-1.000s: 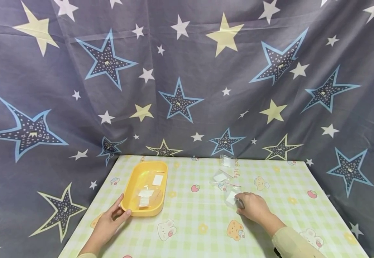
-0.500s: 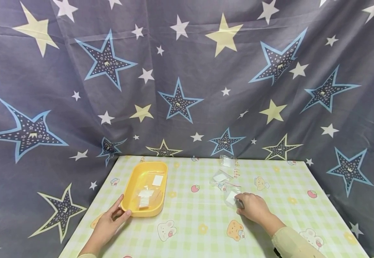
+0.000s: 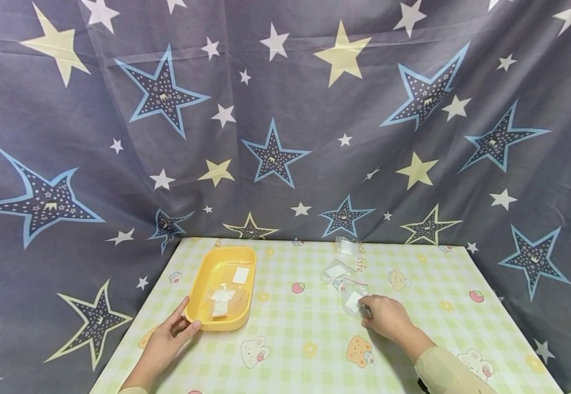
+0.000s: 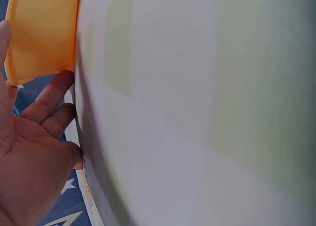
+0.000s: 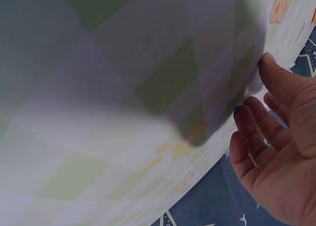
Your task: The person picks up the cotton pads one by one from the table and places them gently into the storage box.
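Observation:
On the left of the table, a yellow plastic tray (image 3: 223,326) contains several clear plastic bags (image 3: 220,307) with white pieces. My left hand (image 3: 164,342) holds its near-left corner, thumb against the front and fingers along the side. In the left wrist view, fingers (image 4: 52,95) reach the tray's orange-looking wall (image 4: 43,35) at table level. My right hand (image 3: 389,317) pinches the right edge of a small clear plastic bag (image 3: 352,302) with a white square inside; this bag lies on the table. The right thumb (image 5: 279,80) touches down near the curled fingers, and the bag is mostly hidden there.
Two more clear bags lie behind the gripped one: one close by (image 3: 336,271), another (image 3: 347,247) at the table's back edge. A green-checked cloth (image 3: 295,323) with cartoon prints covers the table. A dark star-patterned curtain (image 3: 295,98) hangs behind it.

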`<move>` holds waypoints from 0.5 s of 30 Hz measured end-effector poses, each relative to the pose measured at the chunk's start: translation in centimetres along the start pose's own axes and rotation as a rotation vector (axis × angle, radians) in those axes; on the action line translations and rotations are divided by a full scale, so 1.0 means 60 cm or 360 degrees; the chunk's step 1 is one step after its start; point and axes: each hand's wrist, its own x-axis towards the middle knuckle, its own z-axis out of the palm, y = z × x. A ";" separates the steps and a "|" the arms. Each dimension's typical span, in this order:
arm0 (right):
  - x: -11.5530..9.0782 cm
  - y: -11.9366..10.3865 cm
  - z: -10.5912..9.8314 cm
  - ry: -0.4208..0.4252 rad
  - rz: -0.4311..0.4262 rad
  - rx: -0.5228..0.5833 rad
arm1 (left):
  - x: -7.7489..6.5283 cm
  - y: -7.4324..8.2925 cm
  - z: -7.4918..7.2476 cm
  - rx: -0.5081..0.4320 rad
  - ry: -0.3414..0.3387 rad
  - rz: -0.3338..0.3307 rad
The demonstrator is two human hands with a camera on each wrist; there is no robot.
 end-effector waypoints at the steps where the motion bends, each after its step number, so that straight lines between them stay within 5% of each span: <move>1: 0.000 0.000 0.000 -0.0001 0.0001 0.0001 | 0.000 0.000 0.000 -0.0001 0.0000 -0.0002; 15: 0.000 -0.002 0.001 0.0000 0.0013 0.0023 | 0.000 -0.002 0.000 -0.0008 -0.0004 -0.0007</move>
